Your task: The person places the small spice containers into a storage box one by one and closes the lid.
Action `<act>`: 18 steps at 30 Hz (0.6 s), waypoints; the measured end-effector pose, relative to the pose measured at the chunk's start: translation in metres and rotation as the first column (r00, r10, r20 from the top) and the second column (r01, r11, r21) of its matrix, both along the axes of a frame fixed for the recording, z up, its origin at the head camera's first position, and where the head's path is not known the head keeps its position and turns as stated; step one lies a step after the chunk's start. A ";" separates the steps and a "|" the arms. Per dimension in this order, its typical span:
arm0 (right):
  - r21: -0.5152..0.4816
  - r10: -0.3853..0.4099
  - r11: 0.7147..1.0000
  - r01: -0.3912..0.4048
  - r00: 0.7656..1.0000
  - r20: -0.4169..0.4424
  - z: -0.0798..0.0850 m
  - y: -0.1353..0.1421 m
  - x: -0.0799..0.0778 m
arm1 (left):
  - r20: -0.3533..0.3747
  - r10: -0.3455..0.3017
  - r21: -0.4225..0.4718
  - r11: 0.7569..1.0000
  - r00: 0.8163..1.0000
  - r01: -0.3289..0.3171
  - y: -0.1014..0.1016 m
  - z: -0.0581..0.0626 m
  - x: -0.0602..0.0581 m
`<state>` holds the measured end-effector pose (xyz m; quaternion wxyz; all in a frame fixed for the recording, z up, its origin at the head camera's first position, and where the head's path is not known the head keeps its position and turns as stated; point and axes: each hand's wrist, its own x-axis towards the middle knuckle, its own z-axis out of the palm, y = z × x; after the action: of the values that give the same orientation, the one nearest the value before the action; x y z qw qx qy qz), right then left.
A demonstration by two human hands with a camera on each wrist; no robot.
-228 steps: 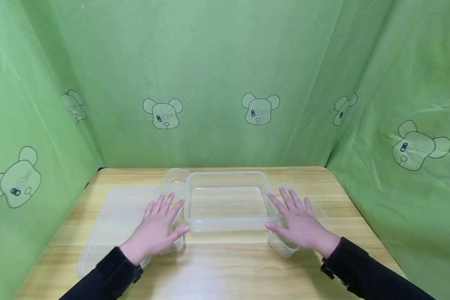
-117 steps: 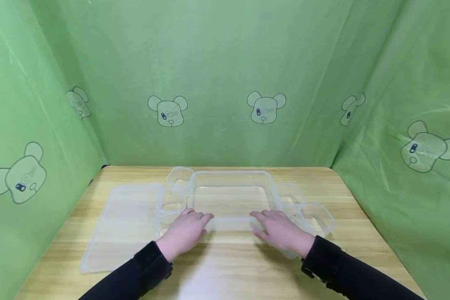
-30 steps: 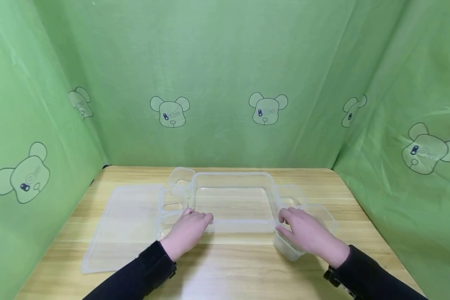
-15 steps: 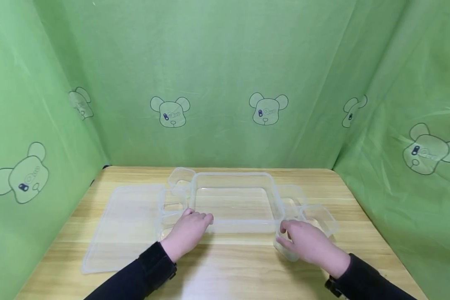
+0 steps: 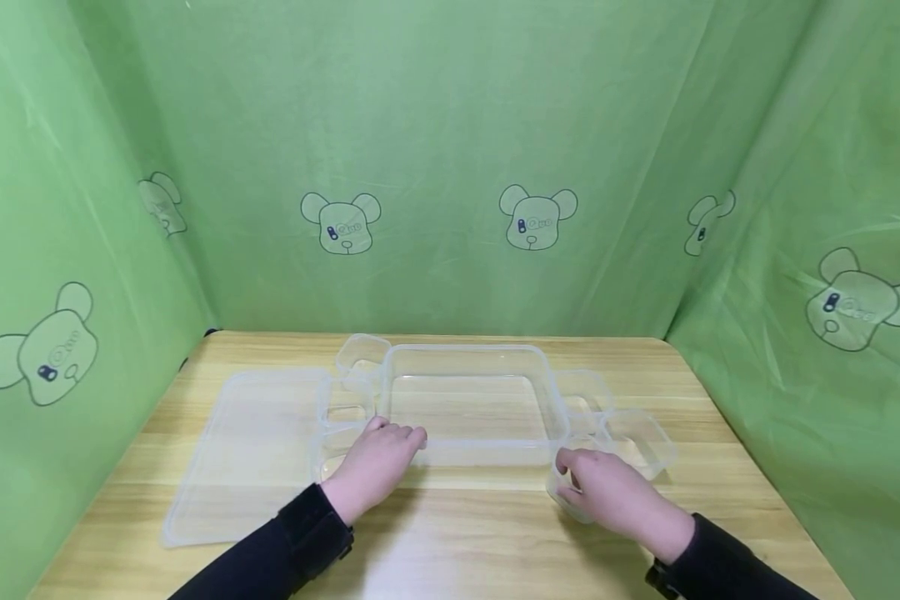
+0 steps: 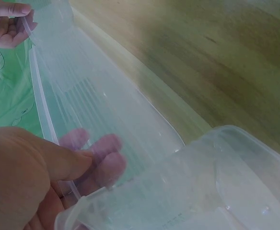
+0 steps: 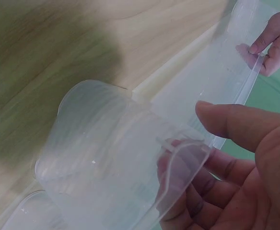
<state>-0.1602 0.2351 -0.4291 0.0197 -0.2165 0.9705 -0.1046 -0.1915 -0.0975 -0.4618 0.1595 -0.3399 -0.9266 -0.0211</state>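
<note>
Pale wood makes the table [image 5: 450, 533], and at its centre we see a clear box [image 5: 487, 452], wood grain showing through its bottom. At nine o'clock lies a flat lid [image 5: 247, 450]. Five small tubs [image 5: 648, 442] flank the box; the near tub [image 7: 97, 153] sits at four o'clock. The left wrist view shows what the head view hides: the left hand [image 5: 371, 467] pinches the box's near wall, fingertips inside. The right hand [image 5: 615, 493] has its thumb apart from bent fingers, visible through the near tub.

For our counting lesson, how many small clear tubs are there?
6. Left of the large tub: back tub, middle tub, front tub. Right: rear tub, outer tub, near tub. Front and near tubs are partly covered; others may be hidden.
</note>
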 end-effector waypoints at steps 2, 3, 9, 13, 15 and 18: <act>-0.001 -0.001 1.000 0.001 1.000 0.005 0.000 0.000 0.000 | -0.005 0.000 -0.002 1.000 1.000 0.000 0.000 0.000 0.000; 0.000 0.001 1.000 -0.001 1.000 0.006 0.000 0.000 0.000 | -0.007 0.000 -0.003 1.000 1.000 0.000 0.000 0.001 0.000; 0.004 0.016 1.000 -0.016 1.000 0.006 -0.001 0.001 0.001 | -0.010 0.005 -0.009 1.000 1.000 -0.005 0.000 0.001 0.000; -0.004 0.027 1.000 -0.027 1.000 0.006 -0.002 0.002 0.001 | -0.007 0.008 -0.005 1.000 1.000 -0.008 0.001 0.000 0.000; -0.009 0.026 1.000 -0.026 1.000 0.010 -0.002 0.002 0.002 | -0.007 0.007 -0.004 1.000 1.000 -0.007 0.001 0.000 0.000; -0.014 0.019 1.000 -0.019 1.000 0.021 -0.002 0.003 0.001 | -0.008 0.007 -0.003 1.000 1.000 -0.007 0.001 -0.001 -0.001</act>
<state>-0.1590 0.2376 -0.4315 0.0293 -0.2246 0.9674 -0.1133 -0.1921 -0.0969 -0.4631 0.1626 -0.3369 -0.9272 -0.0179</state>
